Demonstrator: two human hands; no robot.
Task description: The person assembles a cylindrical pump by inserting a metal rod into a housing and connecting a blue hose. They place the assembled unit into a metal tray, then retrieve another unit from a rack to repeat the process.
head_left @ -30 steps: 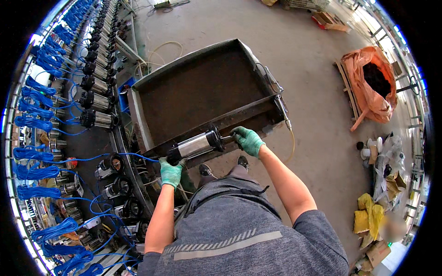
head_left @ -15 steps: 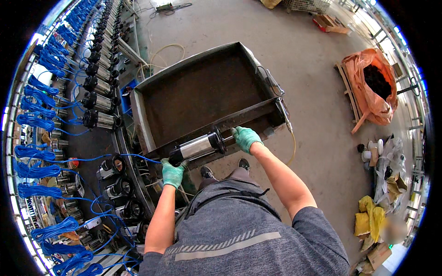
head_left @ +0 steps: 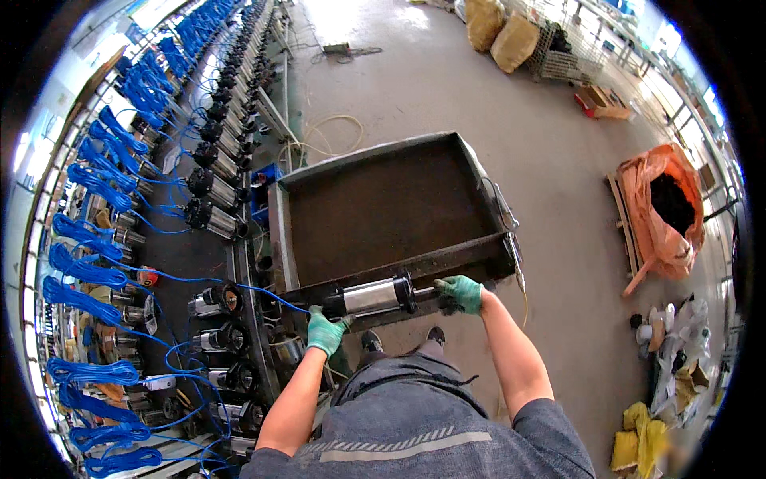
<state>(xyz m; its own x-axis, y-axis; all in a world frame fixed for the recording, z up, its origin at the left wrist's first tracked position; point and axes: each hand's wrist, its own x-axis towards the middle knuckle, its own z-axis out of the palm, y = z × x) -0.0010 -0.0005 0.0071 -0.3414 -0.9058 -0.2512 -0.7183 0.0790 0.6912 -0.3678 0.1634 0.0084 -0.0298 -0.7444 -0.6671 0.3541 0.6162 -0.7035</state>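
A motor (head_left: 371,297) with a bare metal cylinder and black end caps lies nearly level at the near edge of a dark metal tank (head_left: 367,153). My left hand (head_left: 325,332), in a green glove, is closed on the motor's black left end, where a blue cable (head_left: 267,293) runs in. At the other end a thin shaft sticks out, and my right hand (head_left: 463,296), gloved alike with dark-stained fingers, is wrapped round its tip. Shallow dark liquid or residue seems to cover the tank floor.
Similar motors (head_left: 214,217) stand in a long row on my left, beside coiled blue cables (head_left: 92,297). A yellowish hose (head_left: 351,148) loops behind the tank. To the right, an orange sack (head_left: 638,239) of dark material rests on a pallet, with plastic bags (head_left: 674,359) nearer.
The motor has come from a slant, right end higher in the picture, to nearly level. My view has lifted, so the surroundings sit lower and farther right. Both hands stay at its ends.
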